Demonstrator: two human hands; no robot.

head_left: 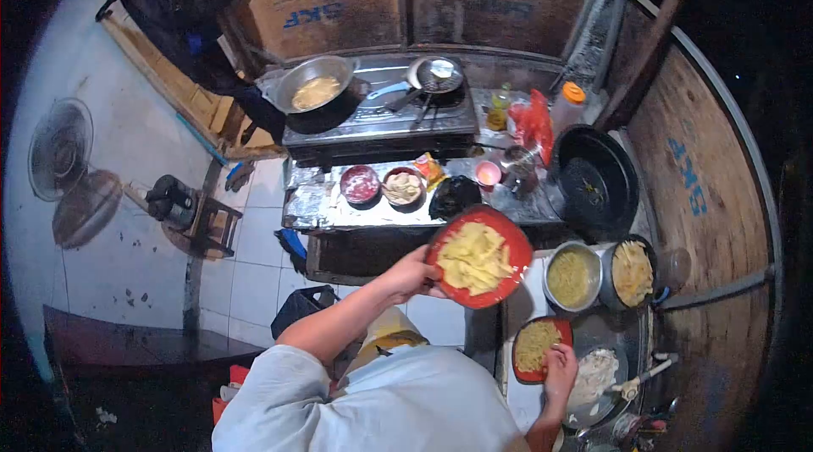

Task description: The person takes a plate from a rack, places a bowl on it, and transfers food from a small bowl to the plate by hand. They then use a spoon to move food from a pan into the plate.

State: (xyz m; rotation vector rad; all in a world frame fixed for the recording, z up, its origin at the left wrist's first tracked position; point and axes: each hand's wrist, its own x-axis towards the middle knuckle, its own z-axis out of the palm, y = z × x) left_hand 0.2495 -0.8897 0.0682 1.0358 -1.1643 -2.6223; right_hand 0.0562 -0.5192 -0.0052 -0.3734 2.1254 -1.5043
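Note:
In the middle of the head view, my left hand (413, 272) grips the edge of a red plate (489, 214) and holds it up in front of me. Pale yellow cut food (477, 257) is heaped on that plate. Lower right, a smaller dark-rimmed red plate (566, 331) carries a layer of yellowish shredded food (535, 345). My right hand (561, 369) is closed at its right edge, with the fingertips over the food; the thumb's place is hard to make out.
Behind stands a metal stove (381, 118) with a large pan (322, 84) and a small frying pan (440, 75). Bowls (360, 185) line the shelf before it. To the right are a black basin (593, 181), a pot (572, 277), a container of cut pieces (633, 272) and a sink tap (648, 374).

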